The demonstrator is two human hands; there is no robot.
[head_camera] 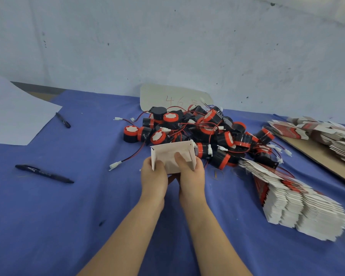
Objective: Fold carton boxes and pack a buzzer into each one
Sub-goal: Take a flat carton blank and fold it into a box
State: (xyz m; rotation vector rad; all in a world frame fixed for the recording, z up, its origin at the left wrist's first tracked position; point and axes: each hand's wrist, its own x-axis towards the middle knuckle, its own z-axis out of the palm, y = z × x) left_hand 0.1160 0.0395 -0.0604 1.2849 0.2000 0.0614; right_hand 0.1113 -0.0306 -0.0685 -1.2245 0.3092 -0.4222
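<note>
A white carton box, partly folded with its flaps up, is held in the middle of the view just above the blue table. My left hand grips its left side with the thumb on the inner panel. My right hand grips its right side, thumb pressed onto the same panel. Right behind the box lies a heap of black and red buzzers with red and black wires and white plugs.
A fanned stack of flat cartons lies at the right, with more flat cartons on a brown board behind it. Two black pens and a white sheet lie at the left. A pale card leans on the wall.
</note>
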